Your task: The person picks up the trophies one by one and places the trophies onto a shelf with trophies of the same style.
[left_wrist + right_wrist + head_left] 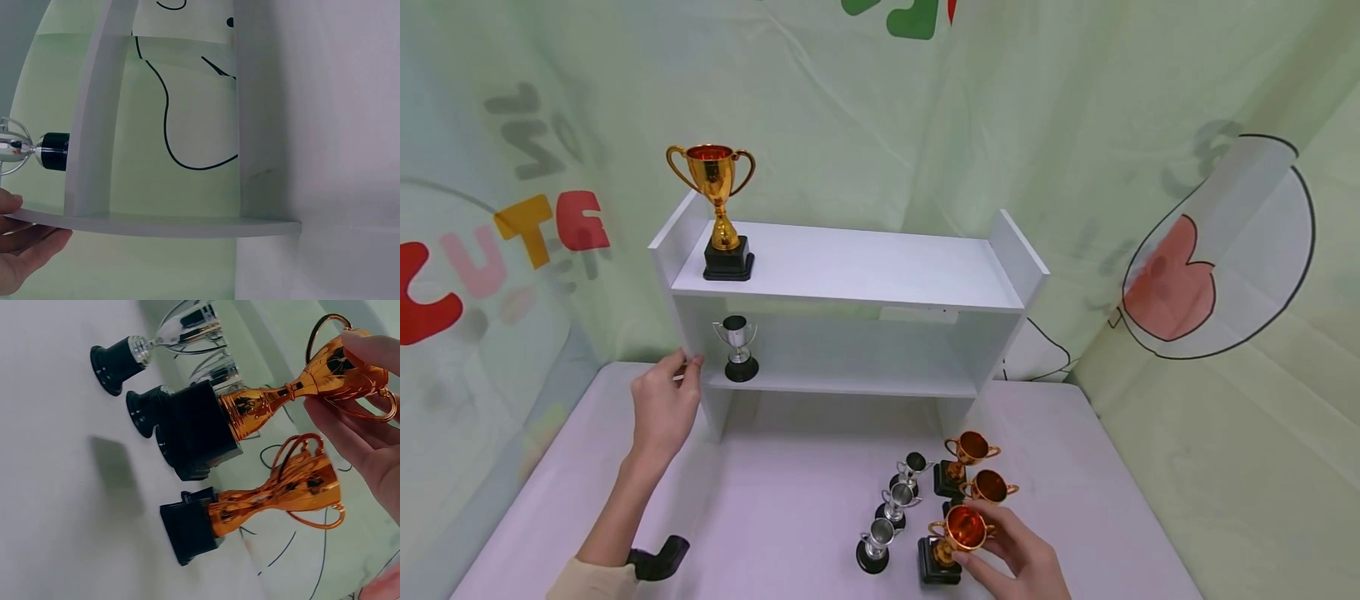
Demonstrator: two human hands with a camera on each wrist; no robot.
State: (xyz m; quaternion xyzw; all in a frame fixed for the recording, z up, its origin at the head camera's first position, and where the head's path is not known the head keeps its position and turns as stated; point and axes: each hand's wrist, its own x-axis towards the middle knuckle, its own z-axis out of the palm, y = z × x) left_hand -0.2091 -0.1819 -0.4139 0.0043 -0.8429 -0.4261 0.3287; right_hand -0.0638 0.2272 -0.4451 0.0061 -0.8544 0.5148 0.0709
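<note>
My left hand (662,402) pinches the front edge of the white shelf unit's left side panel (181,226), thumb on the inner face and fingers on the outer. Just beside it, a small silver trophy (739,348) stands upright on the middle shelf. On the top shelf, at its left end, is a large gold trophy (715,208). My right hand (1018,554) grips a copper-gold trophy (347,365) by its cup, thumb and fingers around the bowl; its black base hangs over the table. Close by stand two similar copper-gold trophies (989,486) and three small silver trophies (880,533).
The shelf unit (850,258) stands on a white-covered table (775,517) near a pale green curtain (850,125) with printed letters and drawings. A black curved object (658,558) shows by the left sleeve. A second curtain panel (1262,433) closes the right side.
</note>
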